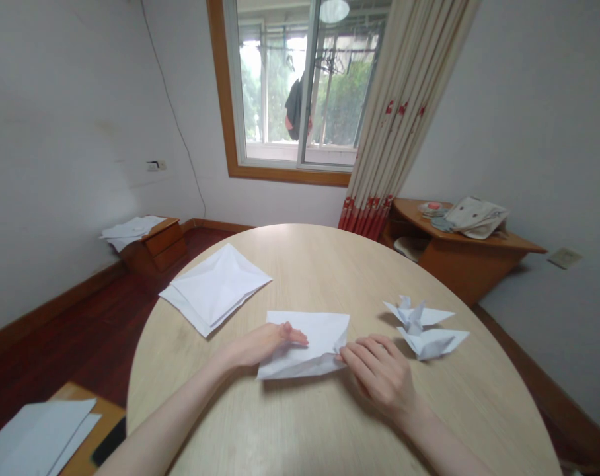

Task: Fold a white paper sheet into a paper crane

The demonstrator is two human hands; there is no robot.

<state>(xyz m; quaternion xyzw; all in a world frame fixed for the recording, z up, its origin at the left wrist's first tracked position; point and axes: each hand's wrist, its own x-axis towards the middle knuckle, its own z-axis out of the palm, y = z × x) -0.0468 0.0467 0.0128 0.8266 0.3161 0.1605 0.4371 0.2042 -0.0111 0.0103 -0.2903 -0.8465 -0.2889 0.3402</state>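
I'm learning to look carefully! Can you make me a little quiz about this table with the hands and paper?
1. Which is nearer the two paper birds: the left hand or the right hand?
2. True or false: the folded white square lies on the round table.
3. What colour is the bottom of the curtain?

Key: 1. the right hand. 2. True. 3. Red.
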